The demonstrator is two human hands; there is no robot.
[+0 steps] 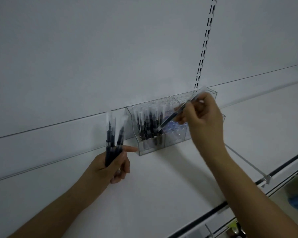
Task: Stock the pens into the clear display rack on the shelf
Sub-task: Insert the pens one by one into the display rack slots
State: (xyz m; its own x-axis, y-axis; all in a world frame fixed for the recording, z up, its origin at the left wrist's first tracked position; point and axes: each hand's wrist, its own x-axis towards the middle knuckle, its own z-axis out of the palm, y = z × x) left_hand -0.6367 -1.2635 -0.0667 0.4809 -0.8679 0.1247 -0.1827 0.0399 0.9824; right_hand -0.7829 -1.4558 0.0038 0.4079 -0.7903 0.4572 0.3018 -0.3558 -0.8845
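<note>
Two hands: both mine, both up at the rack.
Rack (145, 149): clear, sits on the white shelf (162, 186) vs the back panel; landmark for the rest.
Stocked pens (149, 125): dark barrels, clear caps, upright in the rack's left section; sections to the right look holes only.
L hand (110, 164): just left of the rack, fingers curled round a bundle of pens (113, 138), caps up; index finger sticks out, tip at the rack's low left corner.
R hand (202, 117): over the rack's right part, thumb & fingers pinching one pen (175, 115), slanted, lower end near the stocked pens.
Slotted upright (205, 45): on the panel, above the rack's right end.
</note>
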